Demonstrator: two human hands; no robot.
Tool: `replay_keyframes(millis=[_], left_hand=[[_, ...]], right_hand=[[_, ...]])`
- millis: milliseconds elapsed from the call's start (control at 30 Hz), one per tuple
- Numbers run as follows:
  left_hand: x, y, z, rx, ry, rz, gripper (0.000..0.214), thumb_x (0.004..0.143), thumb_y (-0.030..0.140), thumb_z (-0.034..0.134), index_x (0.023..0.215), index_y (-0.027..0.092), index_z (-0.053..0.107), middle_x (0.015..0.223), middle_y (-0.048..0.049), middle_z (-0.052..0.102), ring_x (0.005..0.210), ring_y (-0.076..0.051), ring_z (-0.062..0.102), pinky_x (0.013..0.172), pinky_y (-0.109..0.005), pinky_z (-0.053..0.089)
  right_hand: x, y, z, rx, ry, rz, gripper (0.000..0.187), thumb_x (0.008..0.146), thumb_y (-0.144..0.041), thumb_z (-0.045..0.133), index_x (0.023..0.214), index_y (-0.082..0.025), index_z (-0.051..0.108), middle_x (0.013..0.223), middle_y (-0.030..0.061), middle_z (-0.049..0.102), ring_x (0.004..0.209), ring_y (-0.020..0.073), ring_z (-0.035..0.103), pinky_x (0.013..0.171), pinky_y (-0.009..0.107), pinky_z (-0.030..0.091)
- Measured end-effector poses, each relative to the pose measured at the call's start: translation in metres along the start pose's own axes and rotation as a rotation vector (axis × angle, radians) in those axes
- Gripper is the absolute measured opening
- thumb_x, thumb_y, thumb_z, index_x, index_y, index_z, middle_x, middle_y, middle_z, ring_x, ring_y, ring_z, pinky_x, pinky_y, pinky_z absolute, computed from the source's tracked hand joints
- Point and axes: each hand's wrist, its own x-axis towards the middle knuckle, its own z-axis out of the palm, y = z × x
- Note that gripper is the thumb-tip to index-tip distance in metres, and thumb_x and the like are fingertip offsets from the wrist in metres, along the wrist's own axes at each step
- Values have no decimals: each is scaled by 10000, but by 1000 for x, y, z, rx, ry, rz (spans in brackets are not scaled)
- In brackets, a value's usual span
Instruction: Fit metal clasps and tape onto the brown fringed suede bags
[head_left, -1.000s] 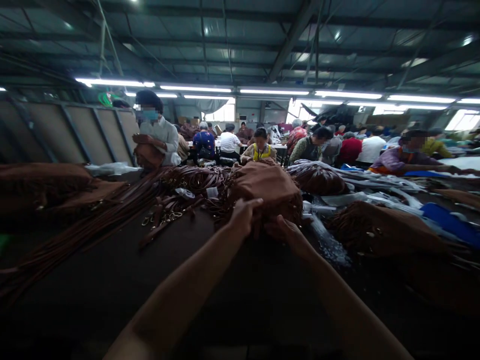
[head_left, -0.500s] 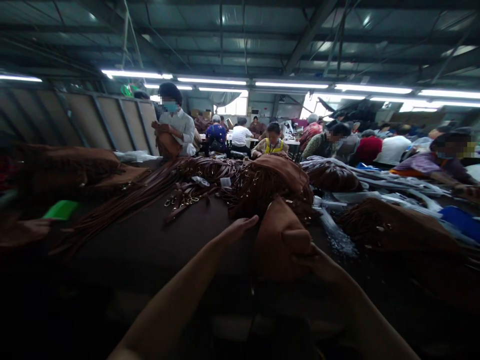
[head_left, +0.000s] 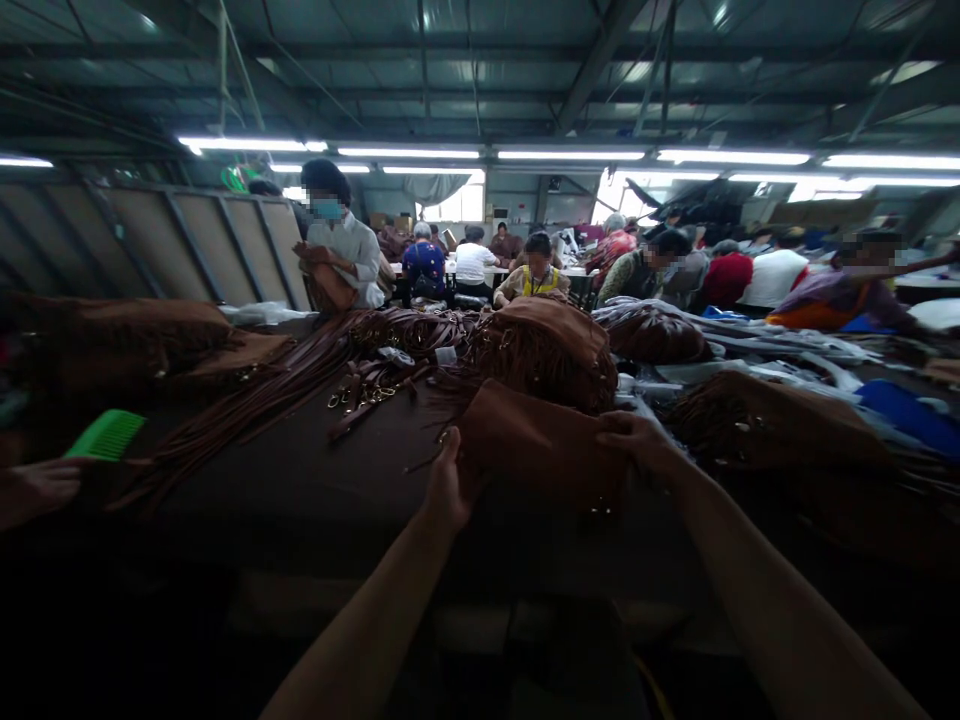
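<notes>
A brown fringed leather bag (head_left: 540, 440) is held between my two hands, just above the dark table. My left hand (head_left: 450, 485) grips its left end, thumb up at the front, the other fingers hidden behind it. My right hand (head_left: 641, 445) is closed on the upper right edge. Strips of fringe spread from the bag's far left side, and small metal studs glint at its lower right. Right behind it lies a pile of similar fringed bags (head_left: 551, 345).
Brown straps with metal clasps (head_left: 367, 395) lie left of the pile. At far left a co-worker's hand (head_left: 41, 490) holds a green comb (head_left: 109, 436). More bags (head_left: 780, 420) and a blue item (head_left: 911, 415) lie at right. A person in white (head_left: 352, 250) stands across the table.
The bag has been turned from an upright, folded position to lie spread sideways. My left hand, apart from it earlier, now grips its left end. My right hand has moved up slightly.
</notes>
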Motion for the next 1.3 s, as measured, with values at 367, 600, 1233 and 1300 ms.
replay_keyframes(millis=[367, 600, 1233, 1300], left_hand=[[-40, 25, -80, 913, 30, -26, 303, 735, 443, 659, 820, 152, 654, 751, -61, 690, 614, -157, 607, 558, -234, 431], [-16, 23, -77, 1490, 59, 391, 266, 782, 382, 623, 956, 183, 657, 916, -73, 677, 845, -215, 624, 777, -312, 460], [12, 23, -68, 1993, -247, 618, 216, 816, 89, 531, 910, 192, 696, 941, -57, 649, 902, -184, 592, 828, -292, 437], [14, 30, -73, 1964, -224, 644, 211, 811, 88, 540, 906, 198, 694, 941, -49, 651, 891, -179, 595, 809, -281, 435]], right_hand=[[-63, -33, 139, -515, 58, -287, 218, 886, -370, 518, 954, -249, 685, 953, 38, 709, 872, 208, 643, 785, 299, 435], [-98, -47, 221, -656, 16, -105, 252, 836, -448, 591, 864, -202, 637, 875, 67, 694, 821, 218, 652, 694, 280, 406], [-94, 1, 153, -772, 299, 21, 132, 863, -263, 509, 820, -197, 616, 844, 30, 654, 777, 160, 604, 658, 271, 345], [-98, 13, 138, -797, 348, -12, 138, 866, -254, 504, 812, -193, 615, 859, 40, 645, 816, 172, 590, 702, 275, 361]])
